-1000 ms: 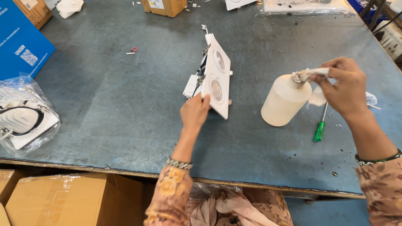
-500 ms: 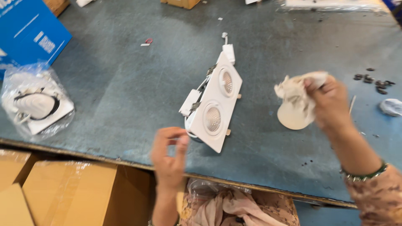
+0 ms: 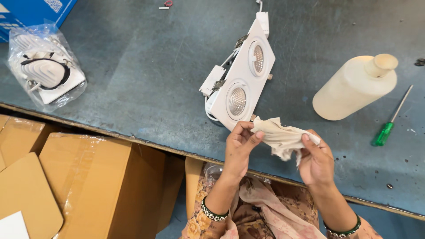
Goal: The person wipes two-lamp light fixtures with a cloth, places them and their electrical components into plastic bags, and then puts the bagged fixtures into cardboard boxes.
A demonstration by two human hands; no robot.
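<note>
Gripping a crumpled beige cloth (image 3: 283,138), both hands (image 3: 239,148) near a glossy white twin-lamp fitting (image 3: 243,82)

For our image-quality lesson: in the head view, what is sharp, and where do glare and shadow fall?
Head view: sharp throughout, both hands included; soft even light; glare on the plastic bag and on the film over the cardboard box; faint shadows beside the twin-lamp fixture and cream bottle.

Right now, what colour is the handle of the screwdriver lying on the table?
Green: the screwdriver has a translucent green handle, seen clearly in the head view, right of the cream bottle.
</note>
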